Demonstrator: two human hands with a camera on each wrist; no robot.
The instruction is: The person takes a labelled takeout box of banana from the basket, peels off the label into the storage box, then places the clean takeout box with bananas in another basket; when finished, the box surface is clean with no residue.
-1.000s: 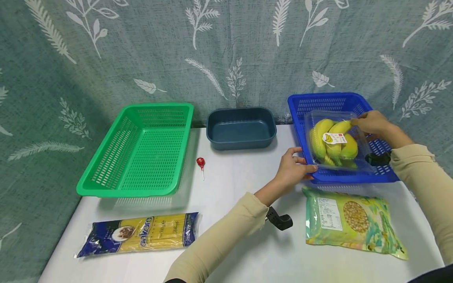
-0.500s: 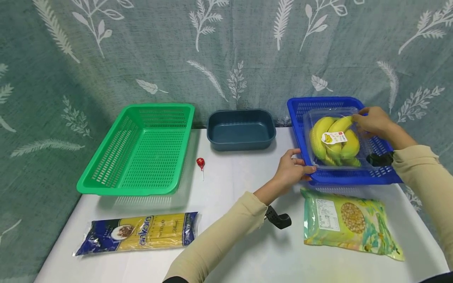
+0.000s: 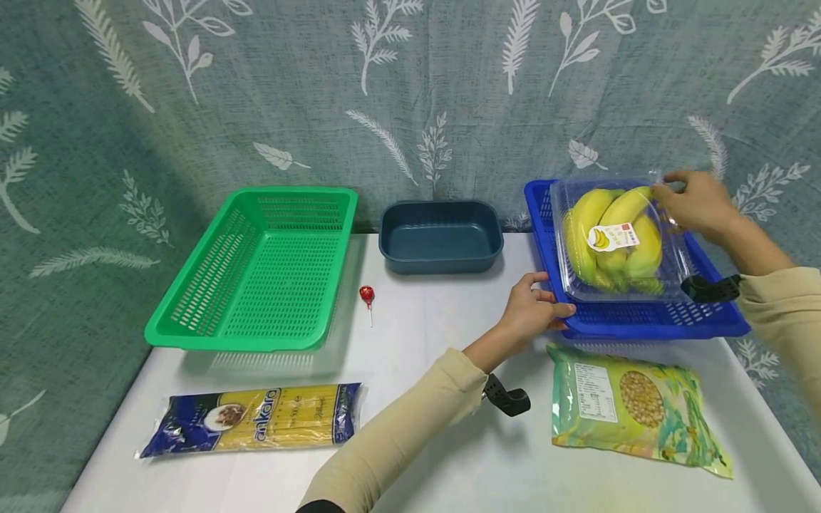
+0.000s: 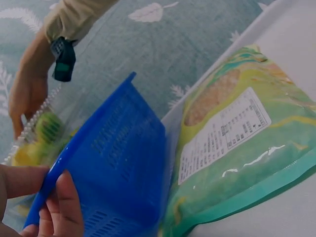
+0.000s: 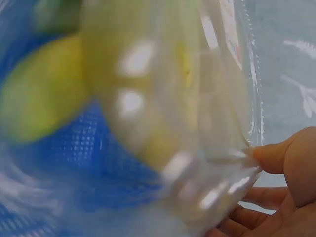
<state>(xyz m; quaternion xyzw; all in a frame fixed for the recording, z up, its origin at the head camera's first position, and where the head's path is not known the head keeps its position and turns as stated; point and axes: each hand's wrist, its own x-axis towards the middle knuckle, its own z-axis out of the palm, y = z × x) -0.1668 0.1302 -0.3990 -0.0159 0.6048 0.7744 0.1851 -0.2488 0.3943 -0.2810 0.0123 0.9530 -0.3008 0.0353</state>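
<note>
A clear plastic box of bananas (image 3: pixel 612 249) with a white label is held up at the blue basket (image 3: pixel 648 329), overlapping it in the head view. My right hand (image 3: pixel 702 206) pinches the box's right side; in the right wrist view the thumb and fingers of that hand (image 5: pixel 291 182) grip its clear edge, with blue mesh below. My left hand (image 3: pixel 529 310) grips the basket's left rim near the front corner. In the left wrist view, the left thumb and fingers (image 4: pixel 69 205) pinch the blue rim from both sides.
In front of the blue basket lies a green-yellow bag (image 3: pixel 638 410). A dark blue tub (image 3: pixel 441 267) stands at the back, with a green basket (image 3: pixel 234 342) to its left. A red lollipop (image 3: pixel 367 295) and an ankara pasta pack (image 3: pixel 256 420) lie on the white table.
My right hand has raised the banana box up and slightly right, so more of the basket's front shows beneath it. The left hand keeps its grip on the rim.
</note>
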